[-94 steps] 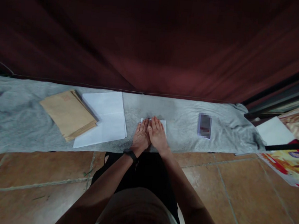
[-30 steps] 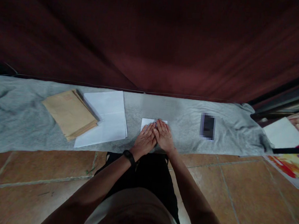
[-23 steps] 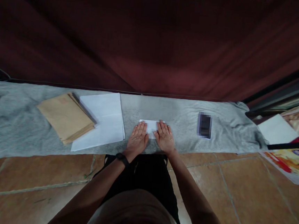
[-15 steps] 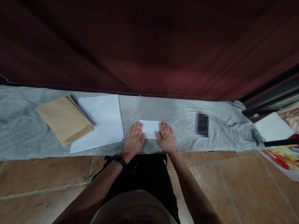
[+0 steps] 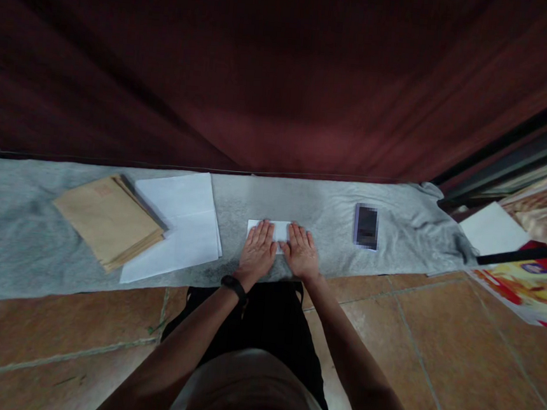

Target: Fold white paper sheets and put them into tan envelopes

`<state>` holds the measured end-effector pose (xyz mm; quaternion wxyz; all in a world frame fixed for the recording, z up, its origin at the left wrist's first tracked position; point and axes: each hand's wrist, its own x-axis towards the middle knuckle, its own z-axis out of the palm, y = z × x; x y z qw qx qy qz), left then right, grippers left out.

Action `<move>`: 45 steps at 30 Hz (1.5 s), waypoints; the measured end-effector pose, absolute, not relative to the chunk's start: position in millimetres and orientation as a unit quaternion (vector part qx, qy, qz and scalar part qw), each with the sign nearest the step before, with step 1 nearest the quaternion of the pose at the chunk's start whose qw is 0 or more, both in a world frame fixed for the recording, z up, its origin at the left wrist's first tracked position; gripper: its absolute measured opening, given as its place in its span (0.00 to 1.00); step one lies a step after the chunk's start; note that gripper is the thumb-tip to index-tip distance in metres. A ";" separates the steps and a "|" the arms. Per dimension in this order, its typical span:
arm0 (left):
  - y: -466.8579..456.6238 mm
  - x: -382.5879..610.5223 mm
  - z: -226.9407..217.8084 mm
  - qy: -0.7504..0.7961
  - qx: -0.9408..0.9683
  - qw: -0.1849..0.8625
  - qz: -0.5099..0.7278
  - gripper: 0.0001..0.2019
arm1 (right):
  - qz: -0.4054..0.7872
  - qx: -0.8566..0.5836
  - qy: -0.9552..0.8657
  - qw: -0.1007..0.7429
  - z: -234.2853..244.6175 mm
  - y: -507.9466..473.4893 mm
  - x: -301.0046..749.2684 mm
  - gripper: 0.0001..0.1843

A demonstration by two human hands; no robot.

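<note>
**Q:** What do the hands rest on, at the centre of the frame?

**A:** A small folded paper [image 5: 281,229] on the grey cloth [image 5: 331,203]. The left hand [image 5: 256,252] and the right hand [image 5: 302,254] both lie palm down on it, side by side, with a narrow gap between them.

**Q:** State of the fingers?

**A:** Straight and close together, pressed flat, with nothing pinched or gripped. The fingers [image 5: 262,232] of the left hand cover the paper's left part; those of the right cover its right end.

**Q:** How does the paper lie relative to them?

**A:** Its long axis runs left to right across the frame, crosswise to the fingers, which point toward the top of the frame. Only its far edge and a strip between the hands show — the rest is hidden under the fingers. Neither hand is nearer; the paper sits evenly under both.

**Q:** And the surroundings?

**A:** To the left lie white sheets [image 5: 181,213], with a stack of envelopes [image 5: 107,219] overlapping their left edge. To the right, well apart from the hands, lies a phone [image 5: 366,226]. A dark band [image 5: 234,284] circles the left wrist. A curtain [image 5: 285,72] fills the upper frame and the tiles [image 5: 433,346] the lower.
</note>
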<state>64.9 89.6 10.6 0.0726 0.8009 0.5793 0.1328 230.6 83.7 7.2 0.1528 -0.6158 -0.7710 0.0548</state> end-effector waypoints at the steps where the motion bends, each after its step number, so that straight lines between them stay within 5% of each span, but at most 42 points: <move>1: 89.8 61.2 10.0 0.583 0.799 0.070 0.133 0.30 | 0.055 -0.616 -0.771 0.152 7.2 83.7 230.7 0.33; 23: 70.8 28.3 10.1 0.640 0.741 0.047 0.195 0.31 | 0.023 -0.665 -0.724 0.181 8.7 69.9 235.7 0.29; 29: 72.4 25.1 15.1 0.637 0.747 0.056 0.181 0.30 | 0.059 -0.554 -0.816 0.158 14.6 55.2 210.3 0.28; 45: 105.2 27.2 26.6 0.625 0.466 0.442 0.442 0.18 | 0.046 -0.549 -0.825 0.128 20.7 57.8 201.9 0.27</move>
